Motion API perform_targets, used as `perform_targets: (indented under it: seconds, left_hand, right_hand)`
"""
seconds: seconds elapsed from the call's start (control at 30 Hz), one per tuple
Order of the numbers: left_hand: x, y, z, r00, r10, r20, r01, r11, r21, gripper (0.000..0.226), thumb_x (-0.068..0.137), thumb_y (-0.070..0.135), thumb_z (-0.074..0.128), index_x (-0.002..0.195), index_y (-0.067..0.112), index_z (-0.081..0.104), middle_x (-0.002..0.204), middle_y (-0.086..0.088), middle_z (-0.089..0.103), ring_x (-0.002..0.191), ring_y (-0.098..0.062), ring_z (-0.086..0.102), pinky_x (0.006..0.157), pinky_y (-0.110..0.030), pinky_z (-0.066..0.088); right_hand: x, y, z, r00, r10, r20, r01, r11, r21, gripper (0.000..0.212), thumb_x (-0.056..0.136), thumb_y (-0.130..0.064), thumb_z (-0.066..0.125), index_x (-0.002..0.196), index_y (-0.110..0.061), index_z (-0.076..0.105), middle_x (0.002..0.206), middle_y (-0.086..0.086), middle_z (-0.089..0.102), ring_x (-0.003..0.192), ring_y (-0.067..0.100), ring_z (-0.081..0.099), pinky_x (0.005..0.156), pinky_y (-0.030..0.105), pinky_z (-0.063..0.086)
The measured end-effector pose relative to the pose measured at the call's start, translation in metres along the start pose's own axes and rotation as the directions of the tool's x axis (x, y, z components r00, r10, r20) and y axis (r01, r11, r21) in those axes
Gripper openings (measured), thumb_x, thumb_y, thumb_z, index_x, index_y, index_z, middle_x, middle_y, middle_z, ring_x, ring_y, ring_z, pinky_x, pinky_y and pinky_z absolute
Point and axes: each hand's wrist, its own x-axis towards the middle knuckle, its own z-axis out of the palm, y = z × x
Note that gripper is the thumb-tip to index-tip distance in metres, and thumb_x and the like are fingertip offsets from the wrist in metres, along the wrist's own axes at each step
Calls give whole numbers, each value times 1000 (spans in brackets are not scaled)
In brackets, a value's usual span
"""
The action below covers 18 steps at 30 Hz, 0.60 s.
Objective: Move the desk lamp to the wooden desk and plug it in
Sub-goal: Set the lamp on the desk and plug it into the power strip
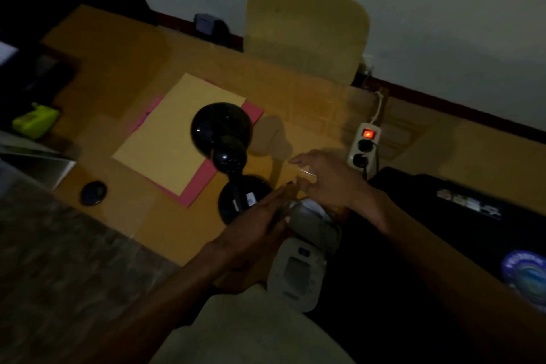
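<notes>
The black desk lamp [229, 156] is already standing on the wooden bench [118, 47], its round base [239, 198] near the front edge and its dome shade [221, 127] leaning out over a tan folder [177, 133] that is lying on a pink one [198, 180]. So the part that is left, by my reading, is the plugging in — and that is turning on where the power strip [364, 145] is lying from the hands.

The strip is sitting on the bench to the right of the lamp, its long axis running away from the person toward the wall, its red switch [368, 134] glowing at the far end and 2 round sockets below it. Whether either socket is free is too dark to tell.

The right hand [328, 183] is hovering with its fingers loosely spread, and something thin and pale — perhaps the lamp's cord — is crossing them, though the blur is keeping me from saying it is gripped. This hand is the nearer one to the strip, which is lying just beyond it to the right. The left hand [251, 233] is held flat, fingers together, beside the lamp base and over a grey device [298, 269]; it is holding nothing that I can see.

No plug is showing clearly, so the next reach is looking like the right hand's job.
</notes>
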Motion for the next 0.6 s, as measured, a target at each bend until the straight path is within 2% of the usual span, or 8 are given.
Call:
perform_targets:
  seconds: [0.1, 0.13, 0.2, 0.27, 0.33, 0.4, 0.5, 0.6]
  left_hand:
    - [-52, -10, -13, 991, 50, -125, -14, 962, 272, 39, 103, 32, 42, 141, 33, 47, 152, 11, 44, 129, -9, 50, 95, -22, 48]
    - [-66, -14, -17, 984, 75, -163, -17, 944, 328, 35, 100, 30, 43, 131, 26, 58, 141, 5, 56, 120, -14, 59, 88, -26, 53]
    - [-84, -26, -27, 963, 58, -263, 36, 940, 340, 33, 95, 31, 45, 118, 20, 65, 122, 1, 65, 107, -19, 66, 80, -30, 55]
    - [-87, -46, -34, 939, -55, -339, 157, 946, 283, 36, 93, 36, 54, 125, 20, 57, 126, 0, 57, 111, -19, 62, 83, -34, 55]
    - [-74, -67, -37, 933, -201, -298, 277, 930, 243, 69, 87, 44, 66, 145, 19, 36, 145, -3, 38, 129, -22, 48, 98, -37, 50]
    - [-56, -85, -37, 927, -311, -209, 352, 915, 197, 98, 81, 48, 73, 155, 18, 17, 159, -4, 20, 142, -26, 32, 112, -38, 41]
    - [-37, -109, -32, 947, -295, -127, 318, 914, 252, 112, 79, 47, 76, 157, 12, 3, 165, -10, 4, 151, -31, 15, 119, -45, 31]
    - [-33, -122, -26, 948, -286, -141, 316, 904, 287, 111, 80, 45, 75, 156, 10, 3, 166, -9, 1, 153, -28, 8, 119, -46, 30]
  right_hand:
    - [8, -21, 32, 982, 23, 188, -22, 1000, -9, 56, 94, -35, 64, 147, -24, 47, 140, 8, 53, 124, 27, 55, 95, 27, 43]
    - [11, -28, 40, 975, 32, 218, -31, 999, -8, 61, 92, -35, 68, 148, -22, 46, 144, 8, 51, 126, 28, 54, 94, 25, 39]
    - [17, -37, 54, 972, 39, 231, -31, 999, -39, 67, 85, -36, 75, 144, -18, 49, 143, 9, 54, 128, 30, 54, 97, 26, 41]
    - [21, -45, 65, 959, 48, 280, -13, 992, -124, 79, 79, -42, 78, 146, -16, 46, 142, 9, 54, 130, 31, 52, 104, 35, 45]
    - [25, -51, 74, 934, 73, 349, 12, 972, -236, 92, 77, -50, 76, 153, -17, 36, 145, 9, 49, 135, 31, 45, 110, 41, 40]
    - [31, -55, 82, 930, 80, 357, 25, 959, -282, 82, 74, -48, 78, 143, -19, 46, 136, 9, 55, 129, 30, 49, 105, 41, 44]
    - [38, -57, 88, 939, 66, 336, 26, 965, -262, 75, 70, -41, 83, 134, -16, 53, 126, 9, 61, 121, 28, 56, 93, 35, 48]
    - [39, -56, 91, 951, 42, 307, 51, 956, -290, 87, 71, -42, 81, 146, -20, 44, 136, 8, 56, 127, 28, 51, 105, 39, 43]
